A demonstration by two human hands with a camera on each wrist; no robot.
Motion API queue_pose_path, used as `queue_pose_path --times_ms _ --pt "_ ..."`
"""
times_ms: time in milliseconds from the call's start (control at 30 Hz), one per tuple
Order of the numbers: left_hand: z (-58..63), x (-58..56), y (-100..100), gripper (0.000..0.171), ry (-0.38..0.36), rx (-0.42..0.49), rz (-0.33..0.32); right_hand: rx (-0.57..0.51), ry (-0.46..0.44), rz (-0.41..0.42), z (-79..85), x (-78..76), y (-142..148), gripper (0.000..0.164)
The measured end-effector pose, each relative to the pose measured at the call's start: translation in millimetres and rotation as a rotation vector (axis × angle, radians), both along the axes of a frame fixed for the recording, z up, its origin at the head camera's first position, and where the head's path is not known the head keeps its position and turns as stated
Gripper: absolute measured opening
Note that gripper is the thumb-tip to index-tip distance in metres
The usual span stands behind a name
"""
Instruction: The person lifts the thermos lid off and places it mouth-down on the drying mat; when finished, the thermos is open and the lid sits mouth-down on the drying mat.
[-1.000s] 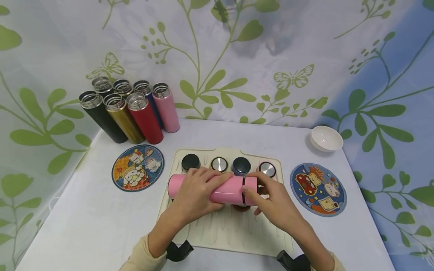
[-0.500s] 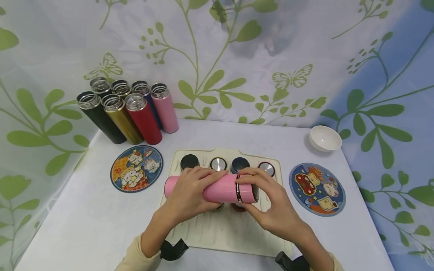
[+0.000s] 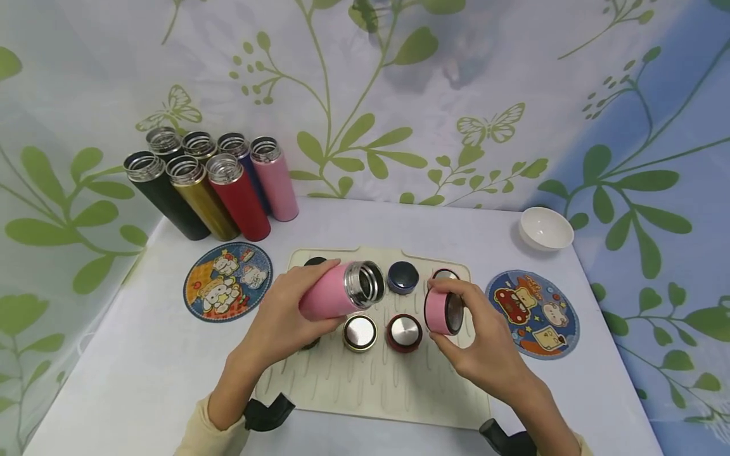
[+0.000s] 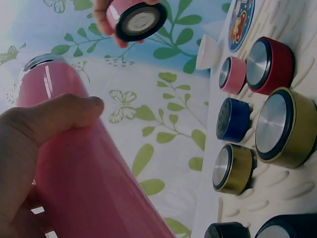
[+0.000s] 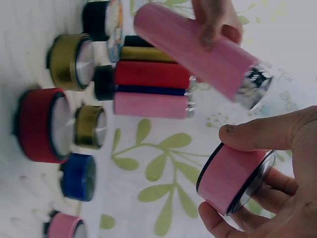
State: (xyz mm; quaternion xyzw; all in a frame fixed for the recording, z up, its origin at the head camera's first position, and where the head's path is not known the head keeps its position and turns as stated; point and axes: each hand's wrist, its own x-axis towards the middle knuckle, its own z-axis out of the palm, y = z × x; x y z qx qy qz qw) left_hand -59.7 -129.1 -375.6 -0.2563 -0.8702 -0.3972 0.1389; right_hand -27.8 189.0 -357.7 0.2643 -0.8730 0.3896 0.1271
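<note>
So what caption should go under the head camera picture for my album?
Left hand holds an open pink bottle; right hand holds its pink lid.

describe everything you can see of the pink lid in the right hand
The pink lid is a short glossy cylinder with a dark band round one rim and a silvery metal-looking inside. It is off the pink flask, clear of it, turned on its side above the cream mat. Only the right hand touches it, thumb and fingers curled round its wall.

The person is wearing pale cream long sleeves [image 3: 199,437], with black wrist-camera mounts [image 3: 268,411] sitting under both forearms.
</note>
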Motion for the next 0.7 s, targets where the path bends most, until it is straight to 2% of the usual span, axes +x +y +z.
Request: queue_pose_path --times_ms 167,333,533,700 --pt "0.1 -3.6 -7.1 0.084 -0.010 0.082 0.047 0.080 -0.010 -0.073 -17.5 1.6 6.8 0.083" --pt "-1.6 -8.0 -17.1 0.081 -0.015 0.131 0.094 0.148 -0.060 -0.143 -38.1 2.2 16.4 0.080" --pt "-2.6 -16.2 -34.6 0.081 0.042 0.088 0.209 0.181 -0.083 -0.175 -67.6 0.3 27.9 0.076" --pt "-0.2 -25.8 -48.9 0.080 0.046 0.082 0.276 0.213 -0.118 -0.200 -88.7 0.6 32.1 0.075"
